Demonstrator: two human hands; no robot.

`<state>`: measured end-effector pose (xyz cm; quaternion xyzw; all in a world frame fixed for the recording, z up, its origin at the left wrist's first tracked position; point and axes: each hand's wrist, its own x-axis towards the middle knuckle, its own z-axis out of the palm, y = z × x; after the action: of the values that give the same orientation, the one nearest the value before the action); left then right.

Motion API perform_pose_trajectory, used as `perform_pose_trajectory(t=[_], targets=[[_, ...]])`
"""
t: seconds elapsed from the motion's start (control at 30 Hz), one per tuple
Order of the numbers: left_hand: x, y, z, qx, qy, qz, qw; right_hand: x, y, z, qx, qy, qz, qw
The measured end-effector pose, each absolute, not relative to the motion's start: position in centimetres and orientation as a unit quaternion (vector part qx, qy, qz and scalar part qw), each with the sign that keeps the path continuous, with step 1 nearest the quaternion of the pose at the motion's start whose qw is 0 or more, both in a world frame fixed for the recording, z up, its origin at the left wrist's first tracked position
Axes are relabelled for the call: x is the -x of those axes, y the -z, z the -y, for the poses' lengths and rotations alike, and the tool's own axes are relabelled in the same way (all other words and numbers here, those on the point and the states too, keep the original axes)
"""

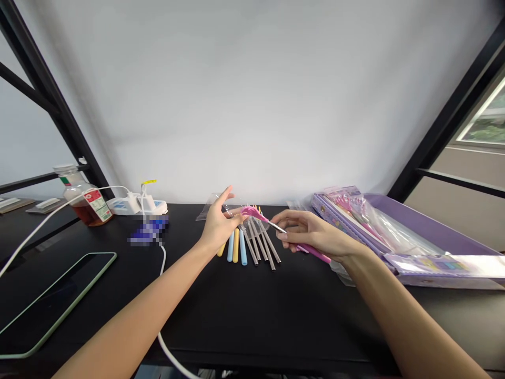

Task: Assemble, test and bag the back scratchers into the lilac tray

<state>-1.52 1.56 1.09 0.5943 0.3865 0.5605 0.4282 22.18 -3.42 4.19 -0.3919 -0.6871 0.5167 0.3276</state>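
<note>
A back scratcher with a pink claw-like head, a thin metal shaft and a pink handle (313,252) is held slanting between my hands, above the black table. My left hand (219,223) has its thumb and some fingers at the pink head, its index finger raised. Wrapped around the shaft and upper handle is my right hand (311,231). Beneath and beyond lie several metal straws (266,245), with blue tubes (243,250) and yellow tubes (235,247) to their left. A clear plastic bag (205,209) lies behind my left hand, partly hidden by it.
On the right, a purple box (418,218) holds pink-headed items in clear wrapping (374,218). To the left are a phone (55,302), a glass bottle (84,197), a power strip (160,207) and a white cable (163,260) crossing the table. A white wall stands behind.
</note>
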Motion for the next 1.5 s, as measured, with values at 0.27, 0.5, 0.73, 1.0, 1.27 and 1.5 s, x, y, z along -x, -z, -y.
perform_pose_trajectory(t=[0.27,0.5,0.73,1.0,1.27,1.5], targets=[[1.7,-0.7,-2.1,-0.608,-0.565,-0.380,0.409,-23.5,-3.4,2.7,0.443,-0.445,0.744,0.229],[1.8,-0.7,-2.1,-0.627,-0.552,-0.395,0.382,-23.5,-3.3,2.6,0.465,-0.426,0.742,0.229],[2.0,-1.1,-1.8,-0.674,-0.520,-0.422,0.313,-23.5,-3.2,2.6,0.484,-0.412,0.733,0.242],[2.0,-0.8,-1.8,-0.703,-0.506,-0.415,0.279,-22.8,-3.0,2.6,0.462,-0.419,0.745,0.238],[1.7,-1.2,-1.4,-0.725,-0.484,-0.439,0.217,-22.4,-3.4,2.9,0.500,-0.346,0.750,0.259],[1.8,-0.9,-1.6,-0.743,-0.453,-0.438,0.226,-22.9,-3.7,2.9,0.512,-0.333,0.764,0.207]])
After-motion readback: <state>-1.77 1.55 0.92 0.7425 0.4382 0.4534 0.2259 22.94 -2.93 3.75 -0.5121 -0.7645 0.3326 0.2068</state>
